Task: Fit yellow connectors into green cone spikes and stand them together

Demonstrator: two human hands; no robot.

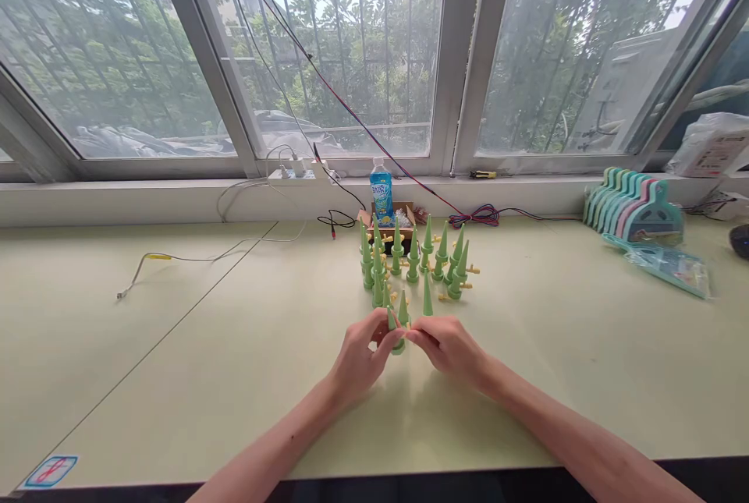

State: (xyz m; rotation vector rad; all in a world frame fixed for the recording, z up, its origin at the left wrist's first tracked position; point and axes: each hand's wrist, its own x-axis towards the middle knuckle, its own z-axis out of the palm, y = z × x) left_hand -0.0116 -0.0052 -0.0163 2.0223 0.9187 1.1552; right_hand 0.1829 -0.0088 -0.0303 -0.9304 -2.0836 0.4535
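Note:
My left hand [358,351] is closed around a green cone-shaped watering spike [398,348], held upright just above or on the table. My right hand [449,345] pinches a small yellow valve [408,325] at the side of that spike; its fingertips hide most of the valve. Right behind my hands stand more green spikes [413,255], several of them in a loose group, points up. Many carry a yellow valve [473,270] sticking out sideways. One plain green cone [427,296] rises just behind my right fingers, its lower part hidden.
Behind the spikes, a small cardboard box [366,219] sits by a blue liquid bottle [381,193]. A coiled cable [477,215] lies near the sill. Pastel paddle-shaped boards [635,207] stand at right. A white cable [193,259] crosses the left tabletop [175,378].

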